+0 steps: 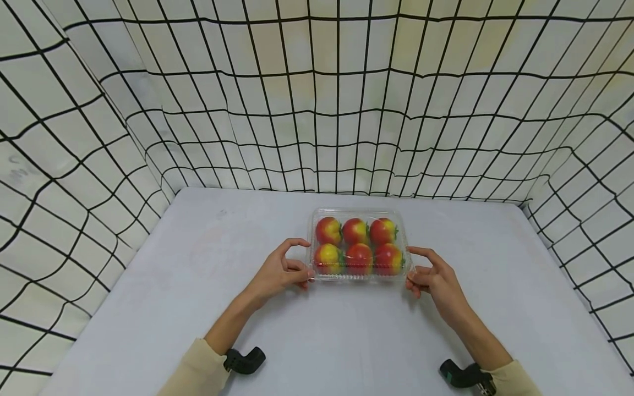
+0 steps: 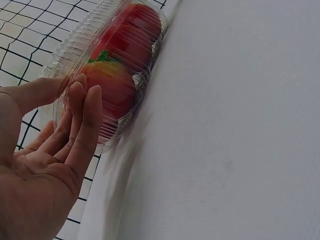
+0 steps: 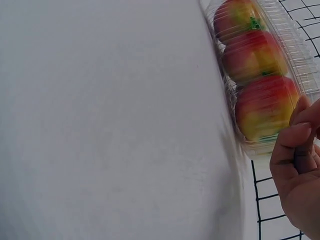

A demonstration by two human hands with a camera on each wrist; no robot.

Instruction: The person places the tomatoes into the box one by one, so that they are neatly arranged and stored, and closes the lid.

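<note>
A clear plastic clamshell box [image 1: 359,278] stands on the white table, its lid down over the contents. Inside lie red-and-yellow fruits [image 1: 359,258] with small green leafy tops, in two rows of three. My left hand [image 1: 279,269] pinches the box's near left corner, thumb at the front edge and index finger along the left side. At the opposite corner my right hand [image 1: 438,280] grips the rim in much the same way. In the left wrist view, the fingertips [image 2: 92,97] overlap the ribbed end of the box. The right wrist view cuts off part of the right hand.
White tabletop [image 1: 223,242] surrounds the box. Black netting [image 1: 337,110] hangs over pale walls at the back and both sides. Each wrist carries a black device [image 1: 245,361] by a beige sleeve [image 1: 198,371].
</note>
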